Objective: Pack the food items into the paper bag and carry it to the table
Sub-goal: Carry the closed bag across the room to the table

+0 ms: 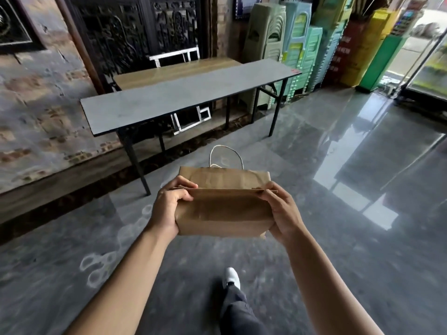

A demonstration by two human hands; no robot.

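I hold a brown paper bag (223, 209) in front of me at mid-height, above the floor. Its top is folded shut, and a white cord handle (226, 154) sticks up on the far side. My left hand (169, 209) grips the bag's left end, thumb on the top fold. My right hand (281, 211) grips the right end the same way. What is inside the bag is hidden. A long grey table (183, 95) on black legs stands ahead, beyond the bag.
A wooden-topped table (174, 71) stands behind the grey one, against a dark carved screen. Stacked plastic stools (300, 49) line the back right. A brick wall runs along the left. The grey floor is glossy. My leg and white shoe (232, 278) step forward below.
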